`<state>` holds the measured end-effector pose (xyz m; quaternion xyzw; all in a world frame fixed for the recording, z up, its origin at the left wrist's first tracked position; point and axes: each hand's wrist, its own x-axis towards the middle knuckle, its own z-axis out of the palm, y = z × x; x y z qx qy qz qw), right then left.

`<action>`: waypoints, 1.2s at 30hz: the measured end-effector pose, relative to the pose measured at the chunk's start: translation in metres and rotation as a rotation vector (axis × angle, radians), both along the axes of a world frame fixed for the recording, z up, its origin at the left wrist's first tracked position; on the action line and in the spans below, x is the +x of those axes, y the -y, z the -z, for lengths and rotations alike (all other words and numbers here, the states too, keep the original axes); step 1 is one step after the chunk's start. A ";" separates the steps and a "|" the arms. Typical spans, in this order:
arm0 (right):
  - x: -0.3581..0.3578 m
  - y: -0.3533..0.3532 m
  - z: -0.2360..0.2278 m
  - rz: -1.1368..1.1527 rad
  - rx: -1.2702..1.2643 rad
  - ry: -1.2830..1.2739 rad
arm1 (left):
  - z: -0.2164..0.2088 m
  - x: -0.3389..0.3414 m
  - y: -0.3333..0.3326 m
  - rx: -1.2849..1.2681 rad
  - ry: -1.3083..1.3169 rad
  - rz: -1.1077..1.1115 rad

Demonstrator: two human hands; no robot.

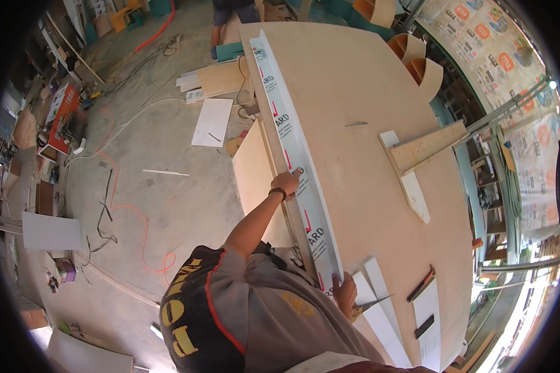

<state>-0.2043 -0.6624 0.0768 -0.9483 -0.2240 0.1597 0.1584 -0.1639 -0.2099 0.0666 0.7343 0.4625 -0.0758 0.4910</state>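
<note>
A long, narrow white panel strip [302,155], printed and marked with red strokes, lies along the left edge of a large brown board table. My left hand [285,183], with a dark band at its wrist, rests closed on the strip's middle; a small dark thing shows at its fingertips, too small to name. Close to my body, my right hand [346,292] is closed on the strip's near end, its thumb along the edge. Beside that hand lies a pointed blade tool [373,303] with a wood-coloured handle; I cannot tell whether the hand touches it.
Right of the strip lie a wooden piece [432,148], narrow white offcuts [374,314], a hammer-like tool [422,283] and a black block [424,326]. Boards [221,79] and an orange cord [144,230] lie on the floor at left. Another person's legs [220,28] stand beyond the table.
</note>
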 end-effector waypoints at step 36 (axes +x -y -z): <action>-0.012 0.078 -0.009 -0.190 0.033 0.003 | 0.058 -0.231 0.337 -0.482 0.208 0.019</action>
